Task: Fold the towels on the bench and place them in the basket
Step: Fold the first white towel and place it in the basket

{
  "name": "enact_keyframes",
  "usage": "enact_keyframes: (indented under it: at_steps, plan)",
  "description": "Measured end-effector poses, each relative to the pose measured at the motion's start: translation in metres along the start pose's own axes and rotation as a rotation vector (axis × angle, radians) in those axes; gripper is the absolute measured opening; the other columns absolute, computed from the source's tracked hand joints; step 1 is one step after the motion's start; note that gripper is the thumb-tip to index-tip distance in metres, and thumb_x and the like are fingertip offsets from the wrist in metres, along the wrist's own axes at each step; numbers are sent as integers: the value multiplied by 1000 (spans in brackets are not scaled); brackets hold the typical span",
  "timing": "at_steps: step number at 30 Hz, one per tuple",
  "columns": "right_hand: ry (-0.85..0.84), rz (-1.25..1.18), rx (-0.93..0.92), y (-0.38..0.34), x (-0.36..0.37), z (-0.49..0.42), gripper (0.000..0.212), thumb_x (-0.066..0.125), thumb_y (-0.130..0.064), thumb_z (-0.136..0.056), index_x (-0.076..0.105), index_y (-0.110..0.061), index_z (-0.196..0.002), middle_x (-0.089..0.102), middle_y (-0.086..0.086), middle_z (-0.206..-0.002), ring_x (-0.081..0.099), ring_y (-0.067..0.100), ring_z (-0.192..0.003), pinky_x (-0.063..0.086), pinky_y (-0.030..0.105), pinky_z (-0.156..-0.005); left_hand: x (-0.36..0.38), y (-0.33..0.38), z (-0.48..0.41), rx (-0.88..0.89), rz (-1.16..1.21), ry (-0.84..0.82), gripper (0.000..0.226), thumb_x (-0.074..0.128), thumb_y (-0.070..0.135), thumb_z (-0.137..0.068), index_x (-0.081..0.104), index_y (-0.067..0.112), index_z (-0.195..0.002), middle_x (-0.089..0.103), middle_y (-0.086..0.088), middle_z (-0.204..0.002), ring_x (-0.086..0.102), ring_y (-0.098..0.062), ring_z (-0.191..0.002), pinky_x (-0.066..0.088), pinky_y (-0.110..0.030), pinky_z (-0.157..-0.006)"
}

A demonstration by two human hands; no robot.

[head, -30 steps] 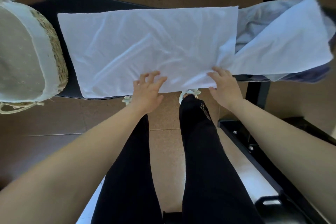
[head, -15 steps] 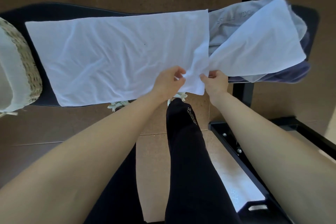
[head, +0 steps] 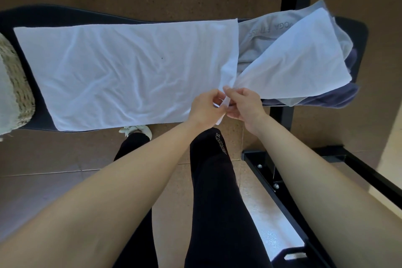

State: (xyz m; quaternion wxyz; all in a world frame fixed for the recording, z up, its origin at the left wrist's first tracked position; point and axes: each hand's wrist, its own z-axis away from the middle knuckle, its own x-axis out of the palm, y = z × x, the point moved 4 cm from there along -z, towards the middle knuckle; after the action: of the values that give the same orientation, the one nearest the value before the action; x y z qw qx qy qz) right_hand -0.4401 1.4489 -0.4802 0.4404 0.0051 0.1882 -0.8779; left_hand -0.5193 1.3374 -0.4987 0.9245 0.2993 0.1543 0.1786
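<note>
Towel [head: 121,72]: white, thin, spread flat along the bench [head: 54,14], long side running left to right, with shallow creases across it. It covers most of the pad. The basket [head: 19,93] sits at the bench's left end, just beside the towel's left edge; only part of its woven wall is in view.

Hands: the left hand [head: 205,109] and right hand [head: 244,104] are close together at the towel's near right corner. Both have fingers curled and pinch the cloth. The corner is raised off the bench and a narrow strip of it hangs between the two hands. I cannot tell which layer each thumb holds, because the fingers cover it.

Pile [head: 304,61] at the right end: unfolded and overlapping, with another white towel on top and a grey lettered one and a dark one beneath. Its white tip meets the raised corner.

Handling, as a judgement:
- The towel is light and limp, with no stiffness, so it drapes and follows whichever corner is pulled.
- It is not fragile and probably drags a little on the pad.
- Pulling from one corner alone would bunch it.
- A better hold is one right-end corner per hand, pinched at the hem, then carried across to the left edge.

Risk: catching the pile's top towel along with the corner.

Progress: early. No folded towel is in view, and the inside of the basket is not shown.
</note>
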Motion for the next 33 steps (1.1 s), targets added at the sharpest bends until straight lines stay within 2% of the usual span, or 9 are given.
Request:
enact_keyframes:
  at_steps: [5, 7, 10, 15, 19, 22, 27, 31, 33]
  plan:
    - [125, 161, -141, -6, 8, -2, 12, 72, -15, -87, 68, -8, -96, 71, 19, -95, 72, 28, -86, 62, 52, -81, -25, 5, -5, -170, 230, -64, 12, 66, 15, -75, 75, 13, -84, 79, -10, -87, 75, -23, -84, 62, -38, -86]
    - [162, 285, -255, -11, 12, 4, 16, 68, -12, -87, 68, -8, -103, 69, 11, -87, 65, 21, -78, 58, 47, -79, -41, 14, -19, -165, 262, -20, 10, 61, 3, -85, 70, 8, -84, 77, -14, -84, 70, -23, -74, 60, -40, -81]
    - [119, 376, -411, -18, 26, 21, 36, 62, -10, -89, 64, -20, -123, 69, -4, -92, 63, 19, -86, 55, 38, -83, -60, 41, -45, -116, 195, 31, 7, 71, 17, -87, 66, 12, -87, 73, -6, -82, 66, -17, -69, 58, -35, -72]
    - [-80, 467, -481, -13, 60, 47, 66, 56, -3, -92, 45, -29, -151, 60, -5, -109, 56, 11, -100, 48, 26, -92, -89, 76, -68, -53, -125, 74, 61, 79, 61, -74, 59, 21, -116, 64, 6, -104, 65, -14, -93, 60, -34, -77]
    - [-116, 528, -486, -7, 83, 61, 69, 53, 0, -95, 39, -29, -155, 47, -12, -99, 50, 4, -90, 42, 12, -82, -131, 73, -73, -53, -261, 196, 46, 68, 36, -97, 57, 17, -137, 65, 1, -126, 64, -18, -111, 58, -34, -92]
    - [-112, 496, -446, 0, 101, 69, 52, 60, -5, -97, 52, -22, -145, 55, -9, -111, 54, 5, -93, 48, 21, -91, -180, 59, -67, -48, -57, 191, 34, 67, 30, -99, 65, 13, -129, 71, 1, -118, 71, -16, -103, 63, -28, -75]
    - [-149, 614, -471, 16, 146, 80, 20, 66, -11, -94, 64, -25, -108, 62, -8, -95, 57, 7, -81, 47, 21, -74, -265, 23, -39, -82, -90, 205, 17, 65, 26, -100, 73, 10, -98, 73, -1, -94, 70, -7, -78, 61, -24, -68]
    - [-199, 717, -496, 18, 195, 92, 31, 61, -5, -94, 67, -16, -122, 54, -7, -101, 51, 5, -83, 46, 25, -85, -332, 2, -19, -142, -271, 255, 37, 65, 34, -101, 51, 17, -71, 55, 2, -71, 66, -10, -68, 48, -17, -49]
    - [-257, 765, -516, 16, 225, 100, 34, 59, -5, -95, 66, -16, -126, 51, -8, -101, 49, 5, -86, 40, 18, -82, -365, -10, -12, -126, -336, 243, 26, 70, 39, -97, 69, 14, -87, 68, -4, -81, 73, -18, -79, 60, -30, -67]
